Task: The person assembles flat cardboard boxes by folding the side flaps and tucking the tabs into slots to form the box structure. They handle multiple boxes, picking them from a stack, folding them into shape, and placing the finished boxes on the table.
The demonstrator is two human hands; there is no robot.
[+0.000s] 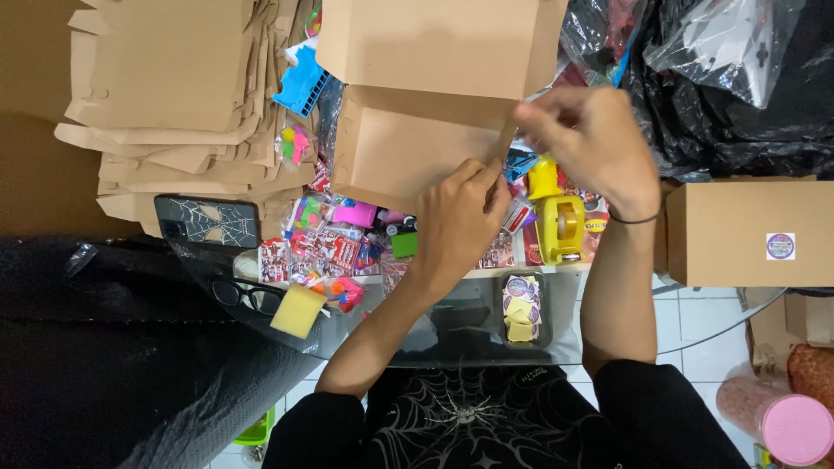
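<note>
My left hand (pixel 460 217) presses on the lower right corner of a small brown cardboard box (pixel 408 148) held above a glass table (pixel 452 334). My right hand (pixel 591 139) pinches the box's right edge near its open flap (pixel 434 43), fingers closed on the cardboard. A yellow tape dispenser (pixel 560 221) stands just below my right hand. Small colourful toy packets (pixel 334 247) lie under the box.
A stack of flat brown cardboard blanks (pixel 174 95) fills the upper left. A phone (pixel 208 221), glasses (pixel 243 295) and a yellow sponge (pixel 298 310) lie at left. A closed brown box with a sticker (pixel 751 234) sits right; black plastic bags (pixel 730 87) above it.
</note>
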